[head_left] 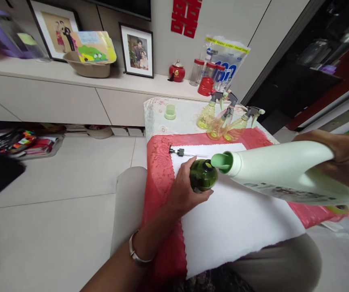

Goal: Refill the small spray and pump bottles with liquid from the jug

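Note:
My left hand [186,188] is wrapped round a dark green bottle [203,180] whose neck is open at the top. With my right hand [341,156] I grip a large pale green detergent jug [283,170], tipped over to the left. Its green spout [222,161] hangs at the mouth of the bottle; whether liquid is flowing I cannot tell. Behind the bottle a black pump top [180,152] with a clear tube lies on the white sheet [238,219]. A light green cap [170,112] stands at the table's far left.
Several spray bottles [218,125] stand at the table's far right, over a red cloth [159,162]. The cabinet ledge behind holds framed photos [138,50], a beige basket [87,69], a red pot [177,73], red-lidded jars [196,73] and a large plastic bag [235,54].

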`<act>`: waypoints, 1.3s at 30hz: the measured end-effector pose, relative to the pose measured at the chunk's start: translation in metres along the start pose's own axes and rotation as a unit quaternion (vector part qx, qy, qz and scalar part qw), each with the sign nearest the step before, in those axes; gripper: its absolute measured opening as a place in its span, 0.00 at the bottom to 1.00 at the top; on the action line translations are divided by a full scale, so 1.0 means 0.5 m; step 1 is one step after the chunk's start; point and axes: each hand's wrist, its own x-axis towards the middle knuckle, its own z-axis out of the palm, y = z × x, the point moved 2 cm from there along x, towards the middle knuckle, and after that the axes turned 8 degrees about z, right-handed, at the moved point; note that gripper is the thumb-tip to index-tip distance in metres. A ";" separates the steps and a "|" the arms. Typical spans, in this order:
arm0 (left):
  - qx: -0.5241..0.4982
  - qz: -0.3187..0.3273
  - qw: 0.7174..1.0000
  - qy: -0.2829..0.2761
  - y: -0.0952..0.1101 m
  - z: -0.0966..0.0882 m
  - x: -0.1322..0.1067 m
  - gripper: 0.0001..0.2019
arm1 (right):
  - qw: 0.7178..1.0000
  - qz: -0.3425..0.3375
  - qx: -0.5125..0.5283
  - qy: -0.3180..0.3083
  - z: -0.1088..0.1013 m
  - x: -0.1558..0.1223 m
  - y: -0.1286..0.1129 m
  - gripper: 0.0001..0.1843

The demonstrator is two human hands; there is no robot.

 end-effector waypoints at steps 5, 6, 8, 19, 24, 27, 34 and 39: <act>-0.012 -0.007 0.999 0.029 0.002 -0.004 -0.003 0.49 | 0.999 -0.023 0.038 -0.019 0.006 -0.013 -0.023 0.28; -0.017 -0.021 0.999 0.032 0.001 -0.005 -0.003 0.49 | 0.998 -0.021 0.059 -0.001 0.004 -0.016 -0.019 0.28; -0.033 -0.056 0.998 0.026 -0.001 -0.007 -0.004 0.51 | 0.995 -0.001 0.096 0.019 -0.001 -0.021 -0.011 0.27; -0.009 -0.100 0.995 -0.022 -0.010 -0.009 0.005 0.54 | 0.869 0.206 0.426 0.146 0.043 -0.056 -0.062 0.07; -0.053 -0.097 0.994 -0.025 -0.007 -0.015 0.005 0.53 | 0.793 0.218 0.535 0.191 0.155 -0.045 -0.048 0.09; -0.110 -0.075 0.991 -0.016 -0.011 -0.020 0.003 0.47 | 0.760 0.256 0.568 0.185 0.213 -0.049 -0.053 0.12; -0.064 -0.033 0.997 -0.028 -0.008 -0.018 -0.004 0.45 | 0.751 0.296 0.570 0.153 0.295 -0.070 -0.056 0.14; -0.039 -0.028 0.999 0.011 -0.009 -0.015 0.005 0.40 | 0.754 0.283 0.577 0.135 0.301 -0.082 -0.054 0.14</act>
